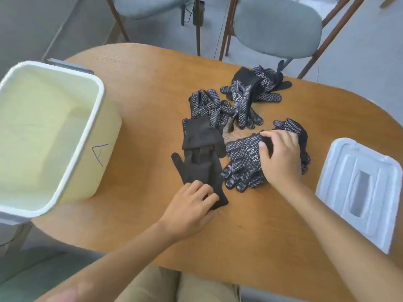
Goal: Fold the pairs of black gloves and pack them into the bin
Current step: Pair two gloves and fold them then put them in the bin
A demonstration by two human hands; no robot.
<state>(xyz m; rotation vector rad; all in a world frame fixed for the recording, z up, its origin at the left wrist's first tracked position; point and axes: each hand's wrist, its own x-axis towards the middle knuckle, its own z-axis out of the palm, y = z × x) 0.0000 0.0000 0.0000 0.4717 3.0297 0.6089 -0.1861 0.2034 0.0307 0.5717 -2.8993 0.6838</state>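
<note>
Several black gloves with white grip dots lie on the oval wooden table (250, 225). A plain-side-up glove (199, 164) lies near the middle, and my left hand (192, 205) presses on its fingertips. My right hand (280, 158) pinches the cuff of a dotted glove (242, 164) that lies over another one. Two more heaps of gloves sit further back, one (209, 107) in the middle and one (255, 88) toward the far edge. The pale yellow bin (96, 118) with a white rim stands at the left and looks empty.
The bin's white lid (359, 190) lies at the table's right edge. Two grey-cushioned wooden chairs (279, 27) stand behind the table. The bin overhangs the table's left edge.
</note>
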